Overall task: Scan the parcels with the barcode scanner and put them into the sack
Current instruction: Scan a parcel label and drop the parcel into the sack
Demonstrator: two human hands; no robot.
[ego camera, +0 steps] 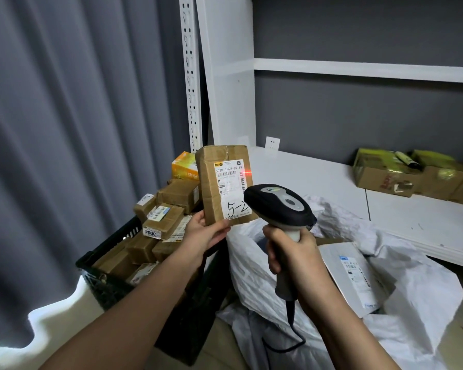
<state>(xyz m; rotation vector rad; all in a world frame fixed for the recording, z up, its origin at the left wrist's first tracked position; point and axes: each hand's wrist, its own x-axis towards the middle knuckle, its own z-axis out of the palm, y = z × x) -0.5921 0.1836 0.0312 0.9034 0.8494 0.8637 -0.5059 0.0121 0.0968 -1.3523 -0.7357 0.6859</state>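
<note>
Crate (110,284) w/ parcels (155,222) left of sack (412,297)

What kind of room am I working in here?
Likely a parcel sorting or storage room: a black crate piled with labelled cardboard parcels, white shelving along a grey wall, and a white sack open below the barcode scanner.

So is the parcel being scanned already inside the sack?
No, the left hand holds the parcel upright above the crate, beside the white sack.
</note>
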